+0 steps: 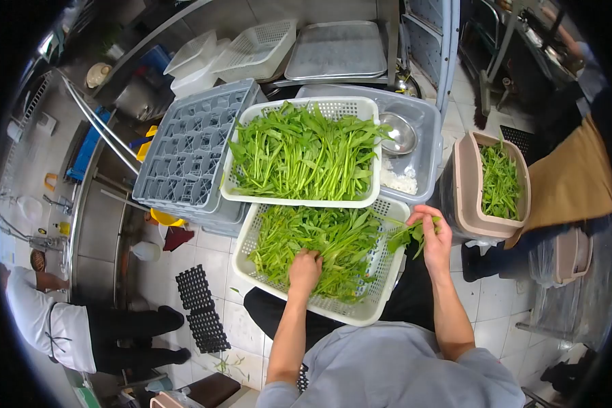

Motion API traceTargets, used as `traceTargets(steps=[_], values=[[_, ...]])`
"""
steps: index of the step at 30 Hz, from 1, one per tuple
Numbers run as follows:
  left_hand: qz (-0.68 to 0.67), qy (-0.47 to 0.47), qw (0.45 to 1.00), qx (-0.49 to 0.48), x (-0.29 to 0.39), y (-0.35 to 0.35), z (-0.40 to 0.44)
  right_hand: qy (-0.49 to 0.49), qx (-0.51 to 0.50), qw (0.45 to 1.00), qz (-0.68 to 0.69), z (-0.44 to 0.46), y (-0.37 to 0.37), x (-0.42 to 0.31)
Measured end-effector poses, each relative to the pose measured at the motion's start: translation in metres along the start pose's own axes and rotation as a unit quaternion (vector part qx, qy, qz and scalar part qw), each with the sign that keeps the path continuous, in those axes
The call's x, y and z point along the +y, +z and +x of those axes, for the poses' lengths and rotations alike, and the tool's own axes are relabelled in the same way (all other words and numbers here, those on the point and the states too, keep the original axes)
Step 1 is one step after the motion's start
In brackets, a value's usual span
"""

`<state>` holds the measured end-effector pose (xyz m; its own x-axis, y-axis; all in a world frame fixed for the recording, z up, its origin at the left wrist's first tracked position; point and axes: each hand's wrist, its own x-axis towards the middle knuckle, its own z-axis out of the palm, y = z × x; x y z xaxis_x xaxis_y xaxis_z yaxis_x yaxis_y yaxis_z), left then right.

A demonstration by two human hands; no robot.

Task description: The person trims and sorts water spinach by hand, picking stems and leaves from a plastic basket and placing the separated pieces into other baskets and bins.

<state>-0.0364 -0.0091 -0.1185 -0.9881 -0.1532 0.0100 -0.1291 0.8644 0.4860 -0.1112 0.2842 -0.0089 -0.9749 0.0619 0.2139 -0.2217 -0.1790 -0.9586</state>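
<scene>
My left hand [306, 270] reaches into the near white perforated basket [379, 289], its fingers curled closed on the water spinach [313, 234] there. Just past the basket's right rim, my right hand [434, 236] is raised and pinches a leafy sprig of water spinach [406, 235]. The near basket sits low in front of me, over my lap. Behind it, a second white basket [302, 201] holds a heap of longer stalks [299, 153], lying mostly lengthwise.
Grey glass racks [190, 143] are stacked at the left. A grey tub [425, 160] with a metal bowl [398, 134] stands behind right. A beige bin [466, 183] holds more greens. One person [68, 326] stands at the left, another in a brown apron [568, 177] at the right.
</scene>
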Motion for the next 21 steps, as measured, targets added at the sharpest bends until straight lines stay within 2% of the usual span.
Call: traceTargets(steps=[2,5,7,9,11,12,13,16,17,19,21], values=[[0.010,0.001,1.000,-0.009,0.007,-0.007,0.004,-0.003,0.015,0.999,0.037,-0.001,-0.005,0.000],[-0.017,0.030,0.999,0.034,0.019,-0.038,0.001,0.011,0.038,0.994,0.103,-0.002,-0.015,-0.008],[-0.044,0.052,0.994,0.091,0.029,-0.065,-0.002,0.037,0.059,0.996,-0.057,-0.004,-0.020,-0.011],[-0.069,0.046,0.991,0.107,0.034,-0.084,-0.007,0.041,0.076,0.994,-0.071,-0.003,-0.010,-0.013],[-0.075,0.015,0.992,0.100,0.050,-0.110,-0.014,-0.012,-0.016,0.982,-0.190,-0.002,0.007,-0.026],[-0.083,0.020,0.991,0.105,0.057,-0.118,-0.017,-0.046,-0.043,0.981,-0.182,-0.002,0.021,-0.029],[-0.081,0.020,0.991,0.106,0.061,-0.124,-0.019,-0.081,-0.133,0.966,-0.208,0.001,0.031,-0.040],[-0.070,0.066,0.990,0.099,0.074,-0.134,-0.025,-0.179,-0.267,0.922,-0.217,-0.005,0.064,-0.031],[-0.072,0.080,0.990,0.086,0.079,-0.135,-0.027,-0.180,-0.265,0.922,-0.217,-0.007,0.072,-0.030],[-0.073,0.097,0.990,0.074,0.086,-0.135,-0.029,-0.193,-0.374,0.854,-0.304,-0.009,0.088,-0.030],[-0.104,0.105,0.987,0.062,0.091,-0.135,-0.030,-0.178,-0.395,0.834,-0.341,-0.013,0.099,-0.027]])
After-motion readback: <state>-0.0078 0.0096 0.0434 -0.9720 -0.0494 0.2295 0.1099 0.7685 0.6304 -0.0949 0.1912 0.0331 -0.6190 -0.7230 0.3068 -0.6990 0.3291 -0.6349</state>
